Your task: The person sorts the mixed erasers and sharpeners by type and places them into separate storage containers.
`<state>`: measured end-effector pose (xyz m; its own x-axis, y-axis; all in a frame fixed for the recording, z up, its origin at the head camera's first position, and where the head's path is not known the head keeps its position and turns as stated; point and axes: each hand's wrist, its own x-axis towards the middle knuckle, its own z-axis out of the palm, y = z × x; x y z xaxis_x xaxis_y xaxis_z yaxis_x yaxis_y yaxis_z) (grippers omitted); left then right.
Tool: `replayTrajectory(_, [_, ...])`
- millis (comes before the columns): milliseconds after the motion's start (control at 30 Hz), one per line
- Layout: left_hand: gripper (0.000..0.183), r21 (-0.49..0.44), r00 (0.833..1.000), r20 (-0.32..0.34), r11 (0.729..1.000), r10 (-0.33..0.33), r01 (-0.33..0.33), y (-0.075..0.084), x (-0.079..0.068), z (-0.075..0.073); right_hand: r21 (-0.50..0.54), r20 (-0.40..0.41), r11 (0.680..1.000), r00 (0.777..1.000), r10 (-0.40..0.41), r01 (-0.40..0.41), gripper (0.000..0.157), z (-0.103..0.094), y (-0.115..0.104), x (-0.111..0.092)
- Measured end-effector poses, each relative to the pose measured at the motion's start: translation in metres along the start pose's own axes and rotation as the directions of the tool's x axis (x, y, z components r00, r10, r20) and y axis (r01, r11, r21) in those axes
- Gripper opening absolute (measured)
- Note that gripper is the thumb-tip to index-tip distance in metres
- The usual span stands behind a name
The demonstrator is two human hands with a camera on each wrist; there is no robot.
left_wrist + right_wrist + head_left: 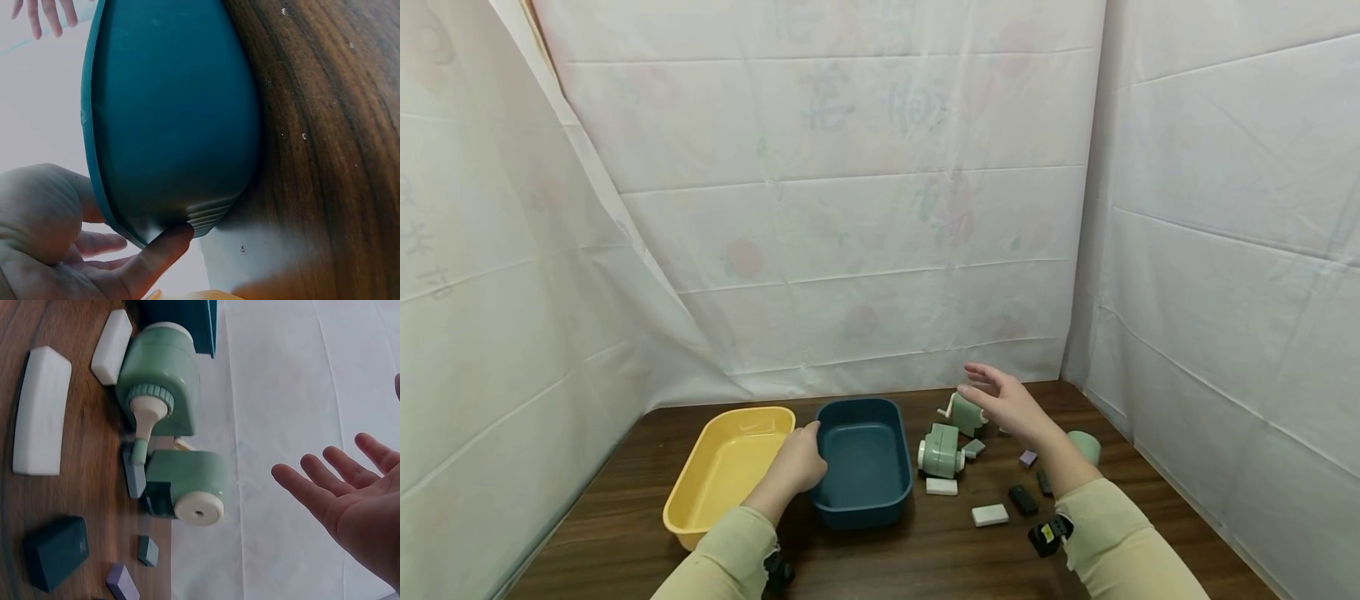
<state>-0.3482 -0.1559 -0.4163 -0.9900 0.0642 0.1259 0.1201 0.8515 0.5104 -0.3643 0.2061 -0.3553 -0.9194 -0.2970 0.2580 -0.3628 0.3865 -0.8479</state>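
My left hand [800,460] pinches the left rim of a dark blue plastic bin [859,508]; in the left wrist view one digit lies on the bin's outer wall and the others are behind the rim. My right hand [1009,408] is raised with fingers spread and holds nothing. Below it and to its left stand two green hand-crank pencil sharpeners, a nearer sharpener [942,452] and a farther sharpener [967,415]. In the right wrist view, the crank of one sharpener [159,381] faces the camera.
A yellow bin [681,492] stands left of the blue one. Eraser-like blocks lie on the right: a white block [990,515], another white block [942,487], a black block [1022,500], a grey block [973,448] and a purple block [1027,458]. A green rounded object [1086,447] is partly behind my right forearm.
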Motion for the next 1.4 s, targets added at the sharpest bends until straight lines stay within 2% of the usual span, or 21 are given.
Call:
replayTrajectory(233, [0.062, -0.004, 1.0, 0.002, 1.0, -0.016, 0.016, 0.001, -0.002, -0.001, -0.099, -0.021, 0.995, 0.999, -0.033, 0.031, 0.072, -0.009, 0.005, 0.002])
replayTrajectory(333, [0.061, 0.007, 1.0, 0.003, 1.0, -0.012, 0.012, 0.002, -0.002, -0.002, -0.102, -0.022, 0.994, 0.999, -0.034, 0.031, 0.073, -0.012, 0.01, 0.004])
replayTrajectory(567, [0.046, 0.046, 1.0, 0.013, 0.999, -0.007, 0.006, 0.002, -0.003, -0.001, -0.139, -0.041, 0.99, 0.999, -0.015, 0.009, 0.077, -0.02, 0.017, 0.006])
replayTrajectory(767, [0.038, 0.045, 1.0, 0.023, 0.999, -0.018, 0.017, 0.002, -0.003, 0.0, -0.179, -0.056, 0.984, 0.998, 0.003, -0.013, 0.082, -0.022, 0.022, 0.009])
replayTrajectory(1100, [0.039, 0.049, 0.998, 0.045, 0.998, -0.048, 0.046, 0.005, -0.003, -0.001, -0.28, -0.076, 0.959, 0.997, 0.014, -0.035, 0.084, -0.024, 0.035, 0.013])
replayTrajectory(1400, [0.038, 0.048, 0.998, 0.045, 0.998, -0.052, 0.049, 0.004, -0.003, 0.0, -0.321, -0.106, 0.944, 0.993, 0.041, -0.074, 0.089, -0.018, 0.049, 0.019])
